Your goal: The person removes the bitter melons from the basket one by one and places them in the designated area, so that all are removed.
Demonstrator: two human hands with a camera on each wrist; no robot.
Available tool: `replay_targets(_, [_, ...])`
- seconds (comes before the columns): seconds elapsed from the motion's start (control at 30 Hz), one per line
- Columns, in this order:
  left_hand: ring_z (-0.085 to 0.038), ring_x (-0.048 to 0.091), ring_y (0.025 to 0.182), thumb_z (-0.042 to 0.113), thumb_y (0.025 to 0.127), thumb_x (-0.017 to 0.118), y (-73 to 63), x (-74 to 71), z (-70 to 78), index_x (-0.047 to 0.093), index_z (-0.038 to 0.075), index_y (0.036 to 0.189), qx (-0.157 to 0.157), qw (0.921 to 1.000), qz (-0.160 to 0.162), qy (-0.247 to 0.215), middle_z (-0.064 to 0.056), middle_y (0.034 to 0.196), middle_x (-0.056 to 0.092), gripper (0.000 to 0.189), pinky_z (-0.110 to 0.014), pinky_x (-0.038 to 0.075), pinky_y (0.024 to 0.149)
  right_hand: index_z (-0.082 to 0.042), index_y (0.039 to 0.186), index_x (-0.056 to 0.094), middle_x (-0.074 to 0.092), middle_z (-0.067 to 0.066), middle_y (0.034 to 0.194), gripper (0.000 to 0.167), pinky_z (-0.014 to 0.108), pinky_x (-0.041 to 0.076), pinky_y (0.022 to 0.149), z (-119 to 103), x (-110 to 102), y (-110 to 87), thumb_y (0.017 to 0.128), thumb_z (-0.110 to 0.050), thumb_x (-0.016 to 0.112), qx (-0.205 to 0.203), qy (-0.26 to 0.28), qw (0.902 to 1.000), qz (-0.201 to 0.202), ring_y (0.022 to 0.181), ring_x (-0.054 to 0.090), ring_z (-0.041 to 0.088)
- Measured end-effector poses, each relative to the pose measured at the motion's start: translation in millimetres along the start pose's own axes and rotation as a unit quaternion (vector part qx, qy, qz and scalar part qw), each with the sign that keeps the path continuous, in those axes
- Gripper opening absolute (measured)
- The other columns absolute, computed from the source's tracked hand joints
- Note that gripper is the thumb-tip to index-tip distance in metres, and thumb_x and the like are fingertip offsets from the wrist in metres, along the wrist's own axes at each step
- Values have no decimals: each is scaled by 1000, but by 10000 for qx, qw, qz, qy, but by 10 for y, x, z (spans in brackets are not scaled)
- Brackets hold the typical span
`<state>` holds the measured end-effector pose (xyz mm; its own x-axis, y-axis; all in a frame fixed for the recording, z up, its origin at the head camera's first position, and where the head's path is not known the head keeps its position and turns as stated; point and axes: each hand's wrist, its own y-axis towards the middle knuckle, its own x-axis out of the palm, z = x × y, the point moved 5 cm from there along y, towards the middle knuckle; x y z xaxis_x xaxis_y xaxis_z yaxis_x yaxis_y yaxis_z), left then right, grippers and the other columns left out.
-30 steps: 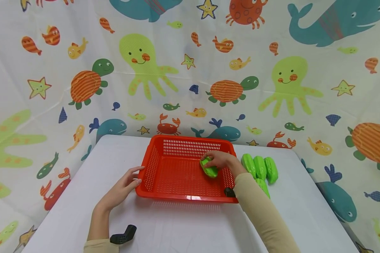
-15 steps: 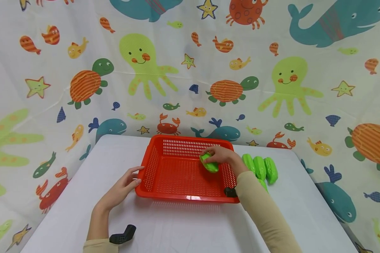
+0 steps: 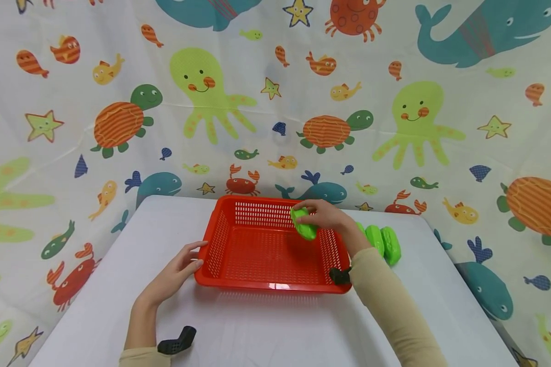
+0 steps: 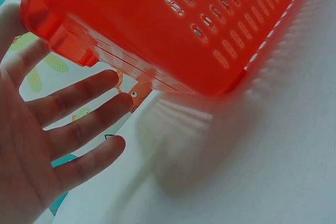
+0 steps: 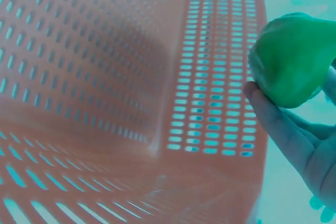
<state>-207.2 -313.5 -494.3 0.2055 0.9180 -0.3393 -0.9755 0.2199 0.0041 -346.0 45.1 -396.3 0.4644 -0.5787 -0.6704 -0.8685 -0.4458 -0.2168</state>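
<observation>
My right hand [image 3: 327, 214] holds a shiny, bright green, oblong vegetable-shaped piece [image 3: 305, 224] over the right part of the red plastic basket [image 3: 275, 286]. In the right wrist view the fingers lie against the green piece [image 5: 291, 59], which looks smooth and rounded, above the slotted wall. At the basket's left rim, my left hand [image 3: 176, 272] touches the edge. The left wrist view shows that hand [image 4: 68, 119] with its fingers spread and fairly straight beside the basket's outer wall [image 4: 126, 30].
Several similar green pieces [image 3: 390, 245] lie on the white table [image 3: 239, 336] to the right of the basket, partly hidden by my right arm. A sea-animal patterned curtain [image 3: 275, 153] hangs behind the table. Black wrist cameras [image 3: 177, 341] sit on both arms.
My right hand has lifted the green piece upward from lower inside the basket, toward its back wall. The left hand stays at the left rim. The head view has shifted slightly.
</observation>
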Motion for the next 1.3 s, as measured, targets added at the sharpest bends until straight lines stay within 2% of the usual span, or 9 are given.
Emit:
replay_targets(0.13, [-36, 50, 123, 37, 98, 58, -6, -2, 6, 36, 25, 147, 11, 10000, -18, 6, -16, 138, 47, 56, -50, 51, 93, -21, 131, 60, 57, 14, 123, 43, 35, 55, 76, -66, -70, -73, 92, -37, 68, -12, 243, 9992, 323, 98, 58, 27])
replay_targets(0.23, [-37, 50, 123, 37, 98, 57, -6, -4, 10, 36, 24, 148, 32, 10000, -31, 21, -17, 139, 47, 56, -50, 51, 93, -24, 132, 60, 56, 11, 125, 44, 36, 55, 76, -133, -125, -116, 92, -40, 67, -95, 201, 9982, 552, 99, 57, 26])
replay_targets(0.4, [-36, 50, 123, 37, 98, 58, -3, -2, 1, 36, 25, 148, 9, 10000, -27, -12, -16, 138, 48, 56, -49, 51, 93, -20, 133, 58, 57, 14, 123, 44, 32, 54, 71, -211, -191, -159, 93, -37, 66, -346, 193, 9967, 704, 88, 60, 25])
replay_targets(0.57, [-36, 50, 123, 37, 98, 57, 0, -4, -1, 36, 25, 148, 10, 10000, -22, 1, -16, 138, 48, 56, -50, 51, 93, -17, 135, 57, 57, 16, 123, 45, 30, 53, 68, -275, -252, -277, 94, -34, 66, -353, 30, 9959, 835, 82, 60, 23])
replay_targets(0.67, [-36, 50, 123, 37, 98, 57, -3, -6, 9, 35, 24, 148, 0, 10000, -38, 1, -17, 139, 46, 57, -51, 51, 94, -17, 135, 58, 58, 15, 121, 44, 35, 55, 71, -283, -285, -368, 94, -33, 66, -361, -22, 9950, 929, 83, 60, 24])
replay_targets(0.8, [-36, 50, 123, 37, 97, 58, -7, -12, 14, 35, 25, 148, 2, 10000, -14, -9, -16, 139, 47, 57, -51, 50, 94, -18, 134, 58, 57, 13, 120, 45, 45, 55, 77, -227, -316, -482, 93, -35, 67, -315, 74, 9949, 958, 90, 60, 27])
replay_targets(1.03, [-36, 50, 123, 38, 98, 57, 20, -8, -17, 36, 26, 148, 3, 10000, -1, 66, -16, 138, 48, 56, -51, 50, 94, -21, 134, 58, 52, 9, 135, 47, 46, 53, 88, -69, -380, -755, 92, -40, 67, -248, -228, 9948, 959, 118, 51, 32])
replay_targets(1.3, [-36, 50, 123, 39, 98, 57, 32, -4, -44, 36, 28, 147, -40, 10000, 31, 75, -15, 137, 48, 55, -52, 50, 94, -25, 134, 56, 48, 8, 142, 48, 52, 50, 93, 256, -490, -1080, 91, -43, 67, -16, -230, 9917, 1264, 124, 49, 35])
